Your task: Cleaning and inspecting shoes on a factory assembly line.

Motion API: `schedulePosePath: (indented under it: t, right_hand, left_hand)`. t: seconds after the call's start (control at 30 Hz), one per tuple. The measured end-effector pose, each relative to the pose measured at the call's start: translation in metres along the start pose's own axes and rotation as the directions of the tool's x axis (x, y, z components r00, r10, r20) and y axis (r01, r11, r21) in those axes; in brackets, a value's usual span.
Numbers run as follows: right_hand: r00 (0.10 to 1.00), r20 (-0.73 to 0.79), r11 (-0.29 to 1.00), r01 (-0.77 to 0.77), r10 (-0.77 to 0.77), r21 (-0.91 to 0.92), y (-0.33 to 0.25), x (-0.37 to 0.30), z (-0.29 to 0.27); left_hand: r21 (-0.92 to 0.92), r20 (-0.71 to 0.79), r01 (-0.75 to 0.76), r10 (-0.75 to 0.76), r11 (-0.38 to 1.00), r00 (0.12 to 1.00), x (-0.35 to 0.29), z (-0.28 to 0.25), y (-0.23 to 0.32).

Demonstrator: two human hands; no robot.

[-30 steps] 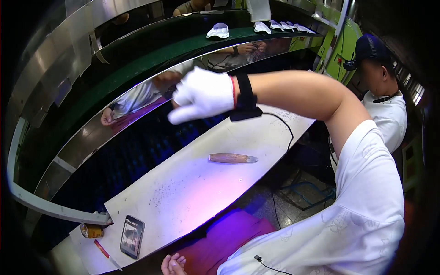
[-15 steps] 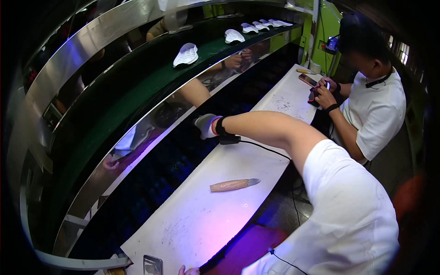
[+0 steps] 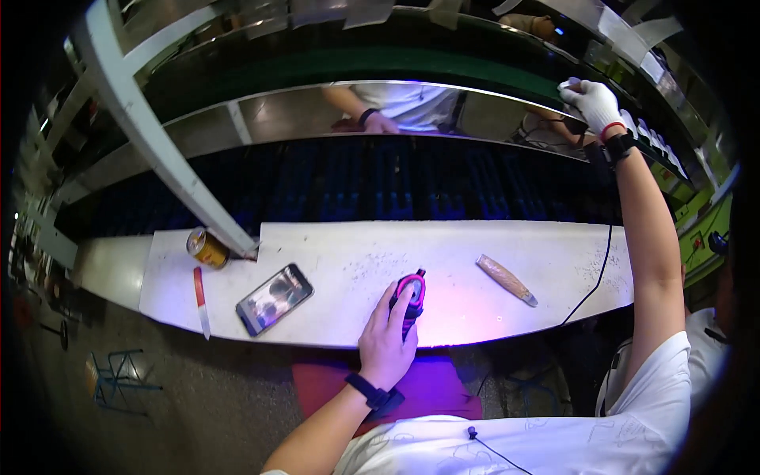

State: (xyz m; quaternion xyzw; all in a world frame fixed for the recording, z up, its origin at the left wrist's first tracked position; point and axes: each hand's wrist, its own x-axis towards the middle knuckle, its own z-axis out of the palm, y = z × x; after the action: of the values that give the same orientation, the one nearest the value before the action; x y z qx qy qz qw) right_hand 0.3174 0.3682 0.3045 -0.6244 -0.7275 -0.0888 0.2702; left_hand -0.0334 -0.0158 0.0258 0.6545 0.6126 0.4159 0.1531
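Observation:
My bare left hand (image 3: 385, 340) is closed over a small black and pink shoe-shaped piece (image 3: 412, 294) at the front of the white worktop (image 3: 348, 241). Its fingers cover part of the piece, so its exact kind is unclear. Far to the right, my right hand (image 3: 594, 104), in a white glove, reaches over to the green conveyor belt (image 3: 475, 71). The gloved fingertips are drawn together at a small pale edge I cannot make out. Close beside that hand lies a row of white shoe soles (image 3: 653, 141). A short knife (image 3: 507, 280) with a wrapped tan handle lies right of my left hand.
A phone (image 3: 275, 299), a red-handled knife (image 3: 201, 302) and a yellow can (image 3: 207, 248) are on the worktop's left. A grey metal post (image 3: 158, 134) slants down to it. Behind runs a shiny metal panel (image 3: 285, 115). A cable (image 3: 606, 265) hangs along my right arm.
My view has swung left, away from the co-worker on the right. My right hand has risen from the dark gap to the belt. My left hand and the black and pink piece now show.

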Motion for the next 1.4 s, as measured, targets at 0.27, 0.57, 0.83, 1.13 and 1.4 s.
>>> schedulePosePath:
  t: [0.27,0.57,0.83,1.13,1.4]
  right_hand:
    - [0.773,-0.328,0.791,0.602,-0.543,0.108,-0.065,-0.084,-0.019]
    - [0.760,0.369,0.772,0.265,-0.536,0.577,-0.134,-0.327,0.007]
    - [0.936,0.351,0.173,-0.341,-0.026,0.924,-0.148,-0.397,0.072]
    - [0.918,0.335,-0.161,-0.372,-0.214,0.914,-0.171,-0.412,0.066]
    - [0.854,0.500,-0.323,-0.518,-0.142,0.792,-0.213,-0.436,0.076]
  left_hand:
    - [0.070,0.016,0.007,-0.008,0.998,1.000,-0.042,-0.013,0.021]
    - [0.190,0.209,-0.692,0.660,0.697,0.722,0.014,-0.051,-0.016]
    - [-0.269,0.016,-0.118,0.128,0.956,0.992,0.020,-0.081,0.029]
    - [-0.417,-0.193,-0.238,0.170,0.877,0.966,-0.002,-0.046,0.021]
    - [-0.435,-0.028,-0.136,0.138,0.890,0.990,-0.027,-0.059,0.025]
